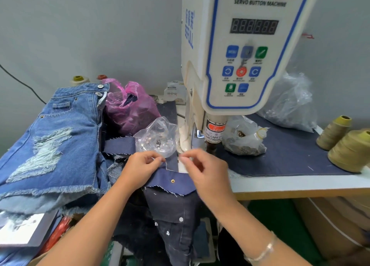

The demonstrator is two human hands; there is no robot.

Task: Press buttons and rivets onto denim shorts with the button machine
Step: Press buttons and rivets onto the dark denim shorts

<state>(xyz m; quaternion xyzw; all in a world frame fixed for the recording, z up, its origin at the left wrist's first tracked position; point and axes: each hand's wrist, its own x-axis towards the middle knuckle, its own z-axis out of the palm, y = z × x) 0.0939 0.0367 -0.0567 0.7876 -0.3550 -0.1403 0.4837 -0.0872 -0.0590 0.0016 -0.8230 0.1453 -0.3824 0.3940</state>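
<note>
Dark shorts (170, 182), rivet (172, 180) set, lie at bench (300, 185) front edge below machine (240, 55). Cloth pinched by left hand (143, 166); right hand (202, 169) fingers curled, contents untold. Step judged: positioning; next, alignment under the punch.

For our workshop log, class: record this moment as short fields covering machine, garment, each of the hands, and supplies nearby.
machine: servo button machine, display unlit
garment: dark denim shorts, one brass rivet showing
left hand: pinches the fabric edge
right hand: fingers pinched, contents too small to tell
supplies: clear bag of hardware, thread cones
</note>
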